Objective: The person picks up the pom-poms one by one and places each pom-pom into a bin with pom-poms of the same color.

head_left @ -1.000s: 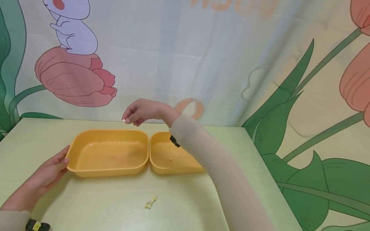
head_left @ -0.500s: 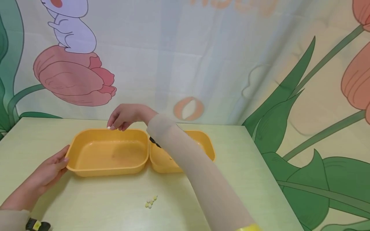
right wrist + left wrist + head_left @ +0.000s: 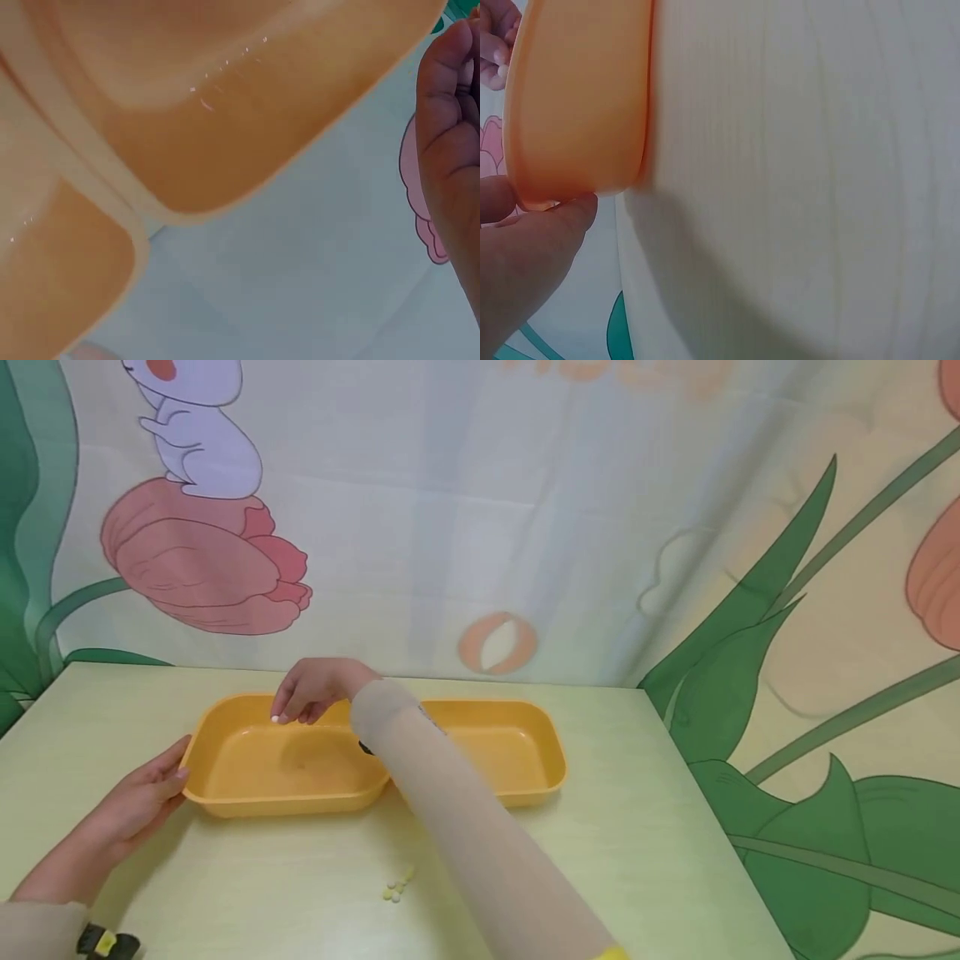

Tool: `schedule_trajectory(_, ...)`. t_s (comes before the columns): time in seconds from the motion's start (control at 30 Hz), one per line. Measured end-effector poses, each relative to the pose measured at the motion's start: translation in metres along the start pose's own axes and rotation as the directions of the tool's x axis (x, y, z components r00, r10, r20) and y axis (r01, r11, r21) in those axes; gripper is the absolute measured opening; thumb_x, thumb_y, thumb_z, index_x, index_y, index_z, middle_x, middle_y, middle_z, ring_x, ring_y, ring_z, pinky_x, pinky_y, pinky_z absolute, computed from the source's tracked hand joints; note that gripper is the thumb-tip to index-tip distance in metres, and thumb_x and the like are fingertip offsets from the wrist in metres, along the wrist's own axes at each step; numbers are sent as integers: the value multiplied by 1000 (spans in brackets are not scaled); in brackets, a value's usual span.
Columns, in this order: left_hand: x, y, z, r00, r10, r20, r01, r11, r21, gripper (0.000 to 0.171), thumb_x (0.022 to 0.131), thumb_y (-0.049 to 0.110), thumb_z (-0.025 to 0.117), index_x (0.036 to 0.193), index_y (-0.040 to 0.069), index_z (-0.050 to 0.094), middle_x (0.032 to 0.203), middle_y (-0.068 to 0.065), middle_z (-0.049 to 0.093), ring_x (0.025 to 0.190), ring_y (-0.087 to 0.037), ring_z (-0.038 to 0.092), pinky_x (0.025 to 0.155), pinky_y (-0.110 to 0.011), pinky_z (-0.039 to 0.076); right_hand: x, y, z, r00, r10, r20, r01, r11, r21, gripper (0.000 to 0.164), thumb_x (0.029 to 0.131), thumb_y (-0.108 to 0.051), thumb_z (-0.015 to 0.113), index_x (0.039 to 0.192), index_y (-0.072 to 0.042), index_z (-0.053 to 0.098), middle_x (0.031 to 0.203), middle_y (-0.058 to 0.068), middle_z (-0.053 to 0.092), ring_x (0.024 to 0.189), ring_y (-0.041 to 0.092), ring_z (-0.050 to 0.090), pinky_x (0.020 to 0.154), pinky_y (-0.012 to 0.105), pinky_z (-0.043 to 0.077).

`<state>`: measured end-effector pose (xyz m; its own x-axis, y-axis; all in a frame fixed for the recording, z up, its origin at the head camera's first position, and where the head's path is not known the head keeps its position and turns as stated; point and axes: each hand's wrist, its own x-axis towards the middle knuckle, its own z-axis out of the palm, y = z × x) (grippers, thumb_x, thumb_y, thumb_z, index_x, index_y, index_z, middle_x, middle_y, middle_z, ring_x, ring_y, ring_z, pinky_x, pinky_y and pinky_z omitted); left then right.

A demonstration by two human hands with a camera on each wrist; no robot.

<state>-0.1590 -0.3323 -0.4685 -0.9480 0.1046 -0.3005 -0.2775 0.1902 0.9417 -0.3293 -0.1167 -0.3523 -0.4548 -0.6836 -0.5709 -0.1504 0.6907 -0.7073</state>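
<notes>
My right hand is over the back part of the left yellow plastic tray, pinching a small white pellet between thumb and fingertips. The pellet also shows in the left wrist view, at the tray's rim. At that tray's left end, my left hand grips the rim, thumb on one side and fingers on the other, as the left wrist view shows up close. Several tiny white and yellow pellets lie together on the table in front of the trays.
A second, smaller yellow tray adjoins the first on its right, partly hidden by my right sleeve. Both stand on a pale table. Behind the table hangs a cloth printed with flowers and a rabbit.
My right hand has moved left and down, from behind the left tray to over it, still pinching the white pellet. My left hand keeps its hold on the rim.
</notes>
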Motion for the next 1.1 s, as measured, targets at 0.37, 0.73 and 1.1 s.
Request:
schedule_trajectory(0.37, 0, 4, 4, 1000, 1, -1, -1, 1000, -7, 64, 114, 27, 22, 159, 9, -20, 166, -19, -23, 158, -38, -11, 123, -46, 11, 16, 9, 23, 999, 38, -21, -40, 994, -102, 11, 98, -7, 66, 106, -1, 72, 75, 0, 60, 66, 10, 51, 63, 15, 52)
schedule_trajectory(0.73, -1, -1, 1, 1000, 17, 3, -17, 1000, -22, 66, 114, 29, 24, 159, 9, -20, 166, -18, -25, 159, -35, -12, 124, -43, 11, 36, 12, 40, 978, 193, -77, -207, 931, -302, 9, 92, -7, 74, 83, -11, 73, 64, 0, 54, 55, 11, 47, 50, 18, 43)
schedule_trajectory(1.1, -1, 5, 2, 999, -26, -19, 26, 1000, -16, 65, 114, 28, 24, 159, 10, -19, 167, -17, -23, 158, -39, -9, 123, -50, 12, 42, 16, 54, 970, 170, -172, -236, 819, -522, 20, 89, -12, 74, 70, -17, 74, 60, -5, 59, 52, 12, 49, 47, 22, 38)
